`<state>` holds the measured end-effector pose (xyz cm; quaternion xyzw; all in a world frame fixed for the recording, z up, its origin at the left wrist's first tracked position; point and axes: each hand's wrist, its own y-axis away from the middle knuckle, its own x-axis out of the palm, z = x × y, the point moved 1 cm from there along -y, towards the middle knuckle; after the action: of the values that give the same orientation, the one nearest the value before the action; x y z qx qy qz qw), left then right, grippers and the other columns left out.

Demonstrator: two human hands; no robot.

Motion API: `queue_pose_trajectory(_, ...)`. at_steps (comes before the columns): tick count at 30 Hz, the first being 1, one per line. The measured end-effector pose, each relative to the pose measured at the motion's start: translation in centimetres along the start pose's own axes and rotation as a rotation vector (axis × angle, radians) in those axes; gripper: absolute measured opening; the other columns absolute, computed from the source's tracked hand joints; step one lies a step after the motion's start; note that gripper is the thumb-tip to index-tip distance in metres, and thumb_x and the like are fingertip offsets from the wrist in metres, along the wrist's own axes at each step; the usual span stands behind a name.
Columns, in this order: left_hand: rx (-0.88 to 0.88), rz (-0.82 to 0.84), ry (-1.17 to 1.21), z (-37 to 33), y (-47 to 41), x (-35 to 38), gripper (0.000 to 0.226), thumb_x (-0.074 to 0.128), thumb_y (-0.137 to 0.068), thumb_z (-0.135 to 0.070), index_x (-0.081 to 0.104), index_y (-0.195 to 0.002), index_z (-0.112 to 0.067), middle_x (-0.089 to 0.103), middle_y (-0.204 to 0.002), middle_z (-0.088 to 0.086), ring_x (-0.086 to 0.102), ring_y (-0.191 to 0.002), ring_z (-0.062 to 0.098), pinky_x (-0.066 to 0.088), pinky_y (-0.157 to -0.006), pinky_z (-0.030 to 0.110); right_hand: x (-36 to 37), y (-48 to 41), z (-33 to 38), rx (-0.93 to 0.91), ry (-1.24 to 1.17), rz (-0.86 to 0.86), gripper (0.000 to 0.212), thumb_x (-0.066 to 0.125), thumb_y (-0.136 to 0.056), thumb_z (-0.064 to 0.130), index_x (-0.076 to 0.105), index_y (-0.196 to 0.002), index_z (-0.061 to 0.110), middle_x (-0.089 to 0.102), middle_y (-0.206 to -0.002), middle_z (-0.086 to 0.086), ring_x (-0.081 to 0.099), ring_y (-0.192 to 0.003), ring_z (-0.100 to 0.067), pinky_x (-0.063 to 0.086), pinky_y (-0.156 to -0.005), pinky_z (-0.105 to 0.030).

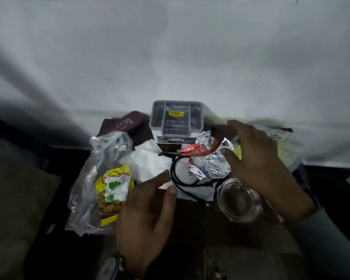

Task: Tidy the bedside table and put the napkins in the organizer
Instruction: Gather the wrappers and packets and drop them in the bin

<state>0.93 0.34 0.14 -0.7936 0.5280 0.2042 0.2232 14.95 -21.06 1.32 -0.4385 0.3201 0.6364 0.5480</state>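
a lived-in room of a home, dimly lit, seemingly a bedside corner. a small dark table (196, 212) stands against a plain white wall (170, 47), heaped with private odds and ends: a grey compartmented organizer (177, 118) at 12 o'clock, a maroon case (125, 123) at 11, a clear plastic bag (83, 190) with a yellow snack packet (113, 188) at 9, crumpled white napkins (150, 164) in the middle, torn foil wrappers (212, 160) at 2, a drinking glass (239, 201) at 4. a dull brown soft surface (18, 199) lies off the table at 9 o'clock.
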Motion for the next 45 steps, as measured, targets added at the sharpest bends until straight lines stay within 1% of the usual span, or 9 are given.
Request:
queue_pose_trajectory(8,-0.013,-0.099,0.094,0.7,-0.7,0.9,0.032,0.059,-0.090,-0.062,0.069,-0.119,-0.049,0.075,-0.095,-0.016,0.072,-0.083,0.002,0.061,-0.069,0.037,1.7,-3.2,-0.2,-0.071,-0.007,0.098,0.053,0.076,-0.090,0.022,0.057,-0.139,0.021,0.073,-0.126,-0.003,0.068,-0.115,-0.028,0.046,-0.102,-0.043)
queue_pose_trajectory(11,-0.030,-0.148,0.174,1.0,-1.6,1.1,0.028,0.064,-0.091,-0.050,0.072,-0.116,-0.041,0.075,-0.109,-0.025,0.072,-0.092,-0.003,0.056,-0.074,0.016,0.8,-3.1,-0.4,-0.039,-0.207,0.074,0.044,0.079,-0.087,0.010,0.066,-0.129,0.020,0.076,-0.117,-0.003,0.072,-0.101,-0.020,0.054,-0.089,-0.033)
queue_pose_trajectory(16,-0.063,-0.221,0.604,-0.3,-4.1,-0.5,0.027,0.063,-0.100,-0.039,0.070,-0.122,-0.024,0.075,-0.124,-0.005,0.069,-0.118,0.020,0.056,-0.094,0.032,-3.7,-1.5,1.4,-0.075,-0.409,0.046,0.049,0.078,-0.088,0.004,0.061,-0.106,0.047,0.065,-0.102,0.019,0.070,-0.084,0.010,0.048,-0.071,-0.007)
queue_pose_trajectory(21,-0.020,0.487,0.637,-2.7,-8.3,-3.5,0.071,0.078,-0.072,-0.074,0.062,-0.133,-0.043,0.071,-0.134,-0.009,0.069,-0.119,0.025,0.060,-0.089,0.049,-8.4,-0.7,6.3,-0.253,-0.650,0.232,0.057,0.070,-0.078,-0.025,0.069,-0.105,0.024,0.069,-0.105,0.003,0.067,-0.082,0.008,0.057,-0.070,-0.015)
queue_pose_trajectory(23,-0.070,0.732,0.729,-3.7,-8.2,-3.1,0.059,0.090,-0.060,-0.067,0.076,-0.112,-0.043,0.080,-0.111,-0.011,0.078,-0.100,0.011,0.062,-0.073,0.025,-8.5,-0.6,8.1,-0.266,-0.647,0.272,0.055,0.066,-0.077,-0.028,0.071,-0.113,0.013,0.070,-0.105,0.004,0.067,-0.087,0.002,0.056,-0.068,-0.012)
queue_pose_trajectory(26,-0.152,0.672,0.796,-3.7,-7.5,-1.5,0.050,0.096,-0.063,-0.026,0.080,-0.110,-0.025,0.082,-0.107,0.009,0.080,-0.095,0.024,0.064,-0.070,0.029,-8.1,-0.1,8.9,-0.223,-0.749,0.382,0.056,0.061,-0.083,-0.026,0.066,-0.126,0.009,0.065,-0.109,-0.006,0.061,-0.088,-0.022,0.051,-0.067,-0.013)
queue_pose_trajectory(32,-0.349,0.439,0.856,-0.7,-6.7,-1.0,0.058,0.074,-0.079,0.000,0.066,-0.134,-0.018,0.080,-0.112,0.013,0.079,-0.098,0.028,0.065,-0.069,0.034,-7.6,0.6,0.1,0.332,-0.385,-0.143,0.052,0.071,-0.095,0.027,0.054,-0.144,0.020,0.054,-0.144,-0.011,0.056,-0.123,-0.028,0.053,-0.097,-0.039)
queue_pose_trajectory(37,-0.504,0.378,0.947,1.0,-5.6,0.2,0.047,0.057,-0.095,0.010,0.065,-0.131,-0.017,0.081,-0.109,0.011,0.080,-0.093,0.028,0.064,-0.065,0.034,-5.4,2.0,-6.1,0.827,0.001,0.041,0.102,0.066,-0.085,0.067,0.025,-0.153,0.004,0.035,-0.151,-0.033,0.034,-0.140,-0.048,0.029,-0.113,-0.051)
queue_pose_trajectory(45,-0.581,0.304,0.952,2.7,-4.4,2.1,0.042,0.059,-0.093,0.010,0.071,-0.125,-0.015,0.081,-0.107,0.012,0.080,-0.092,0.027,0.063,-0.064,0.033,-3.8,3.0,-7.9,0.808,-0.409,-0.204,0.049,0.083,-0.081,0.021,0.059,-0.117,-0.001,0.062,-0.129,-0.027,0.062,-0.112,-0.039,0.054,-0.094,-0.047)
